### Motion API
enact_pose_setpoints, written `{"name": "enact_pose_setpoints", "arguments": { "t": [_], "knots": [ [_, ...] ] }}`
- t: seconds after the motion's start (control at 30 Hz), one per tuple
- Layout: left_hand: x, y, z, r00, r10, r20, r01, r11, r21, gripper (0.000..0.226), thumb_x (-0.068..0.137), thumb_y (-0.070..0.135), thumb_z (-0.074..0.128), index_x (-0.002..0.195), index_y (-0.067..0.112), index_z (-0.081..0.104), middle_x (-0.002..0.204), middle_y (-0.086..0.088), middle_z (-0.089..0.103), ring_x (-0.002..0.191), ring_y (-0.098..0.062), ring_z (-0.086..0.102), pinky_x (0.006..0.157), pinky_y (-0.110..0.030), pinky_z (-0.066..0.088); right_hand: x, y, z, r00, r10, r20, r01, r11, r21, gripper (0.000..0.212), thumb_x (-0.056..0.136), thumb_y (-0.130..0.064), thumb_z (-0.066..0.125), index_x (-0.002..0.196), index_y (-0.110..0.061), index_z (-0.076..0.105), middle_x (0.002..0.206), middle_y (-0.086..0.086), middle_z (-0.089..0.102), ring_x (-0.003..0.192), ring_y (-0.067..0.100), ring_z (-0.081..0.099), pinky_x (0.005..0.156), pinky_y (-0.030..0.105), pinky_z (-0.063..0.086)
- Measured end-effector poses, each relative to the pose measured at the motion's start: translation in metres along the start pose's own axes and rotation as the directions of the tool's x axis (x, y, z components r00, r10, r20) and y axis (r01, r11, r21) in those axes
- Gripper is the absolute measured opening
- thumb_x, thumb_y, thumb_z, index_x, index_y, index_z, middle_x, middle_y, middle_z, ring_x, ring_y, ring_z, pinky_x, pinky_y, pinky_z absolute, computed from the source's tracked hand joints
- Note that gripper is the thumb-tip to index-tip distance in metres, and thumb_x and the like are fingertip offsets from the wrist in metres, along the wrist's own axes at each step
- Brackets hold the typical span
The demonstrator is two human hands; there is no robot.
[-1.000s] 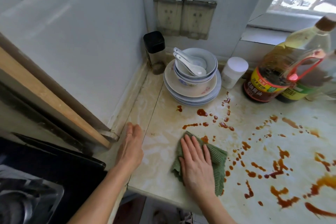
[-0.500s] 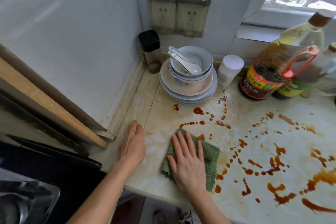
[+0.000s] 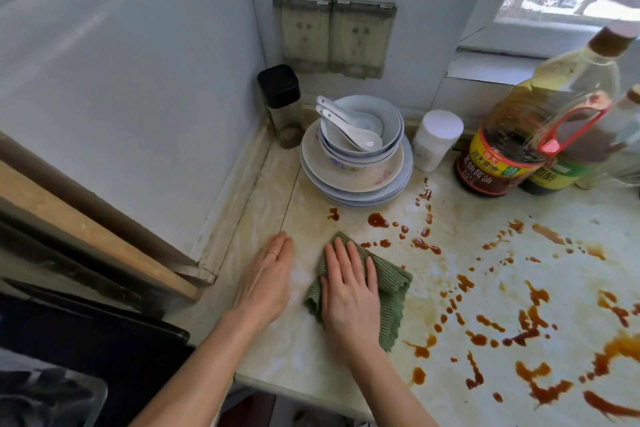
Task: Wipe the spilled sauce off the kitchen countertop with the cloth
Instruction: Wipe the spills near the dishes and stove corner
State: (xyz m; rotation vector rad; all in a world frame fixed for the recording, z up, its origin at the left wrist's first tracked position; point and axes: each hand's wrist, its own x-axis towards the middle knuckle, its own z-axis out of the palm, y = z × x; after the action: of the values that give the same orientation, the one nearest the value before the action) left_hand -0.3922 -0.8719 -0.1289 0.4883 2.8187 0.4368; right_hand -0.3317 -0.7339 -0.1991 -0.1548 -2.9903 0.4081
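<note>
A folded green ribbed cloth [image 3: 391, 295] lies on the pale marbled countertop [image 3: 311, 350] near its front left corner. My right hand [image 3: 349, 284] presses flat on the cloth with straight fingers, covering its left half. My left hand [image 3: 266, 274] rests flat on the bare counter just left of the cloth. Reddish-brown sauce [image 3: 485, 322] is splattered in drops and streaks from the cloth's far edge across to the right side of the counter. A few drops [image 3: 377, 220] sit just beyond the cloth.
A stack of plates and bowls [image 3: 356, 163] with two spoons stands at the back. Beside it are a black-lidded jar [image 3: 280, 104], a white container [image 3: 434, 139], a soy sauce bottle [image 3: 498, 152] and an oil bottle [image 3: 571, 87]. The wall closes the left side; a dark stove [image 3: 86, 357] lies lower left.
My right hand has slid the cloth leftward, toward my left hand, leaving a faint smear where sauce drops were. My left hand has stayed in place.
</note>
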Motion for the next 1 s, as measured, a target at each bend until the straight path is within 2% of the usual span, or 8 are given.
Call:
{"name": "enact_pose_setpoints", "arguments": {
  "t": [0.07, 0.23, 0.37, 0.53, 0.63, 0.77, 0.93, 1.0],
  "knots": [
    [-0.001, 0.0, 0.003, 1.0, -0.007, 0.008, 0.007, 1.0, -0.011, 0.07, 0.085, -0.01, 0.031, 0.149, 0.008, 0.008, 0.159, -0.005, 0.0, 0.146, -0.016, 0.0, 0.115, -0.021, 0.001, -0.005, -0.002, 0.0, 0.998, 0.059, -0.033, -0.059, 0.998, 0.01, 0.054, 0.098, -0.026, 0.033, 0.15, -0.011, 0.039, 0.157, 0.006, 0.033, 0.147, 0.024, 0.026, 0.115, 0.048, 0.021],
    [0.001, -0.003, 0.008, 1.0, -0.003, -0.001, 0.003, 0.999, -0.035, 0.071, 0.086, -0.006, 0.037, 0.15, 0.008, 0.007, 0.159, -0.004, -0.002, 0.146, -0.015, -0.002, 0.114, -0.02, 0.0, 0.033, -0.017, 0.0, 0.99, -0.136, -0.03, 0.137, 0.99, 0.031, 0.054, 0.091, -0.018, 0.032, 0.142, -0.008, 0.049, 0.149, 0.009, 0.047, 0.14, 0.026, 0.04, 0.113, 0.045, 0.022],
    [0.002, -0.002, 0.007, 1.0, -0.02, 0.01, 0.021, 0.999, -0.049, 0.072, 0.087, -0.007, 0.039, 0.15, 0.009, 0.006, 0.159, -0.002, -0.003, 0.146, -0.013, -0.003, 0.116, -0.021, 0.002, 0.082, -0.023, 0.004, 0.991, -0.131, 0.006, 0.13, 0.989, 0.075, 0.053, 0.092, -0.022, 0.033, 0.139, -0.009, 0.053, 0.144, 0.008, 0.053, 0.137, 0.026, 0.044, 0.116, 0.046, 0.028],
    [0.004, -0.004, 0.008, 1.0, -0.015, 0.003, 0.015, 0.998, -0.057, 0.072, 0.086, -0.007, 0.037, 0.15, 0.01, 0.007, 0.159, -0.002, -0.002, 0.146, -0.012, -0.002, 0.115, -0.019, 0.001, 0.085, -0.021, 0.002, 1.0, -0.006, 0.014, 0.005, 0.999, 0.05, 0.057, 0.093, -0.036, 0.033, 0.14, -0.009, 0.051, 0.144, 0.01, 0.051, 0.136, 0.027, 0.045, 0.114, 0.05, 0.031],
    [0.004, -0.008, 0.008, 1.0, -0.015, 0.007, 0.016, 0.998, -0.064, 0.072, 0.085, -0.011, 0.032, 0.15, 0.011, 0.01, 0.159, -0.001, -0.001, 0.145, -0.011, -0.001, 0.11, -0.014, -0.003, 0.069, -0.007, 0.001, 0.992, 0.127, -0.026, -0.127, 0.992, 0.008, 0.064, 0.095, -0.044, 0.033, 0.145, -0.007, 0.044, 0.15, 0.012, 0.044, 0.141, 0.029, 0.036, 0.117, 0.049, 0.023],
    [0.007, -0.008, 0.009, 0.999, -0.039, -0.001, 0.039, 0.996, -0.084, 0.071, 0.085, -0.011, 0.031, 0.15, 0.012, 0.011, 0.159, 0.002, -0.001, 0.145, -0.01, -0.001, 0.11, -0.015, 0.001, 0.058, -0.001, 0.0, 0.965, 0.255, -0.066, -0.257, 0.966, -0.01, 0.068, 0.093, -0.046, 0.033, 0.147, -0.005, 0.042, 0.154, 0.012, 0.038, 0.144, 0.03, 0.031, 0.116, 0.05, 0.015],
    [0.006, -0.009, 0.011, 0.999, -0.033, -0.005, 0.033, 0.997, -0.07, 0.072, 0.085, -0.012, 0.031, 0.15, 0.013, 0.012, 0.159, 0.003, -0.001, 0.145, -0.009, -0.001, 0.111, -0.016, 0.003, 0.058, 0.0, 0.001, 0.999, -0.05, 0.0, 0.05, 0.998, -0.035, 0.06, 0.097, -0.044, 0.033, 0.149, -0.014, 0.04, 0.155, 0.004, 0.038, 0.146, 0.025, 0.028, 0.117, 0.05, 0.011],
    [0.006, -0.01, 0.012, 0.999, -0.036, 0.0, 0.036, 0.997, -0.063, 0.072, 0.085, -0.012, 0.031, 0.15, 0.013, 0.012, 0.159, 0.003, -0.002, 0.145, -0.009, -0.001, 0.111, -0.016, 0.002, 0.059, 0.01, -0.002, 0.998, -0.06, -0.006, 0.059, 0.998, -0.036, 0.061, 0.097, -0.048, 0.034, 0.15, -0.017, 0.039, 0.155, 0.001, 0.038, 0.146, 0.023, 0.027, 0.118, 0.05, 0.011]
  ]
}}
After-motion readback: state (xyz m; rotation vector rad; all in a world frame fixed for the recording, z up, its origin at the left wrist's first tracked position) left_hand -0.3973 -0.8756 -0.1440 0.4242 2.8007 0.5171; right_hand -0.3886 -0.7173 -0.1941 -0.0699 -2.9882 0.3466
